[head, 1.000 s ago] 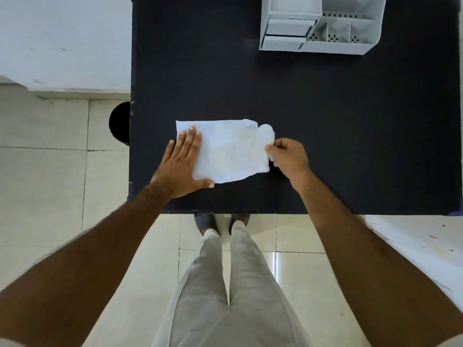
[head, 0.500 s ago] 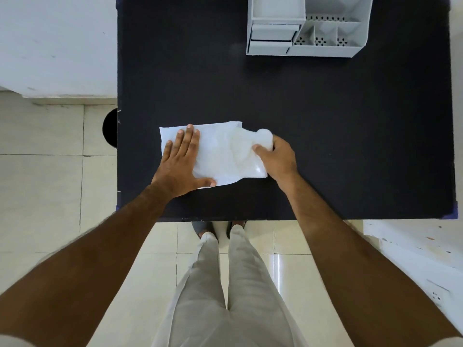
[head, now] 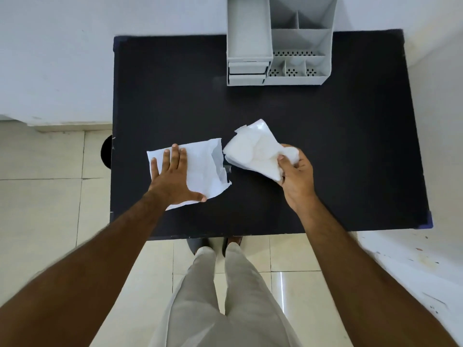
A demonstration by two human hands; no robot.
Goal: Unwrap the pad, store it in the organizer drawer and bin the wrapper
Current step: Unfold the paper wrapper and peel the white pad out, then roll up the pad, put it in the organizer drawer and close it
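A white wrapper (head: 205, 169) lies flat on the black table (head: 325, 151), its right end torn open. My left hand (head: 172, 174) presses down on its left part, palm flat and fingers spread. To the right, my right hand (head: 297, 174) grips one end of a white folded pad (head: 253, 151), held just above the table and clear of the wrapper. The grey organizer (head: 278, 43) stands at the table's far edge, with two shut drawers (head: 246, 72) at its lower left.
The organizer has open compartments on its right side and a tall tray on its left. A dark round bin (head: 106, 152) peeks out beside the table's left edge, on the tiled floor. White walls lie left and right of the table.
My right hand has pulled the pad out of the wrapper and to the right; before, the pad was inside. My left hand stays pressed on the wrapper. The view has tilted up.
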